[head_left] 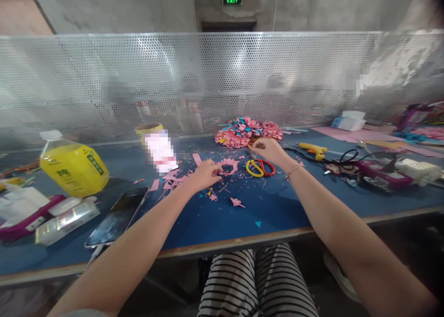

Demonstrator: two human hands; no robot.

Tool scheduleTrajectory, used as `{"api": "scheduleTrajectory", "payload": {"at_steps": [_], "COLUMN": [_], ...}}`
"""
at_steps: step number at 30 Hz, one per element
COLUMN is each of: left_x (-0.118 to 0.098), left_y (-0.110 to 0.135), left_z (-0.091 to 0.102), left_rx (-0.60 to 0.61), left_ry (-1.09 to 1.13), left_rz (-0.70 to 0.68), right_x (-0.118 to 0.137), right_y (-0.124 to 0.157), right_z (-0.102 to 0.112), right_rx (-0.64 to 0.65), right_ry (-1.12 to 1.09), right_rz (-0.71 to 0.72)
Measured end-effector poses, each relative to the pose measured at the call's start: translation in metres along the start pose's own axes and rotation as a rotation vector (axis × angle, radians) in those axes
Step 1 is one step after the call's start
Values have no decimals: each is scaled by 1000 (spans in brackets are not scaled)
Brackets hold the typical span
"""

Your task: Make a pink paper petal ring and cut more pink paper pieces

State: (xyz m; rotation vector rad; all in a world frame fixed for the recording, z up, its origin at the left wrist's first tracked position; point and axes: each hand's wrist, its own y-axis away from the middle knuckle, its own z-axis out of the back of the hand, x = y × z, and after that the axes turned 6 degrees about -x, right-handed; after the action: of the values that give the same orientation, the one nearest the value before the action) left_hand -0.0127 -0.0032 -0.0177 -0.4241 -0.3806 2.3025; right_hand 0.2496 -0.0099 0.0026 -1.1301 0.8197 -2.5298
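My left hand [209, 173] pinches the left edge of a pink paper ring [235, 166] with a notched, petal-like rim, held just over the table. My right hand [268, 149] is closed, fingertips together, in front of a heap of pink and blue fringed paper flowers [239, 131]. What its fingers hold, if anything, is hidden. Just below it lie scissors [255, 169] with one yellow and one red handle loop; whether the fingers touch their blades I cannot tell. Pink paper scraps [175, 177] lie scattered around my left hand.
On the left are a yellow-labelled bottle [74, 167], a phone [120, 213] and a propped, blurred phone screen [160, 150]. A yellow glue gun [313, 149], black cables and a purple power strip [383, 174] lie right. A perforated metal screen [222, 76] stands behind the blue table [215, 220].
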Motion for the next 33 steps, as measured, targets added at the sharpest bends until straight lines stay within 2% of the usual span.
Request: {"api": "scheduleTrajectory", "payload": {"at_steps": [4, 10, 14, 18, 23, 28, 33], "left_x": [2, -1, -2, -12, -33, -53, -67], "left_y": [-1, 0, -1, -2, 0, 4, 8], "left_z": [-2, -2, -3, 2, 12, 17, 21], "left_rx": [-63, -39, -93, -182, -306, -401, -473], "left_ry": [-1, 65, 85, 139, 391, 479, 500], "left_rz": [-25, -14, 15, 54, 25, 5, -34], "right_x": [1, 3, 10, 24, 41, 49, 55], "right_y": [1, 3, 6, 13, 23, 29, 33], "right_z": [-7, -14, -19, -27, -31, -29, -33], "right_rx": [73, 124, 162, 228, 408, 660, 759], "right_ry": [-109, -131, -177, -381, -777, -1077, -1177], "right_rz": [-36, -66, -112, -222, -407, -421, -454]}}
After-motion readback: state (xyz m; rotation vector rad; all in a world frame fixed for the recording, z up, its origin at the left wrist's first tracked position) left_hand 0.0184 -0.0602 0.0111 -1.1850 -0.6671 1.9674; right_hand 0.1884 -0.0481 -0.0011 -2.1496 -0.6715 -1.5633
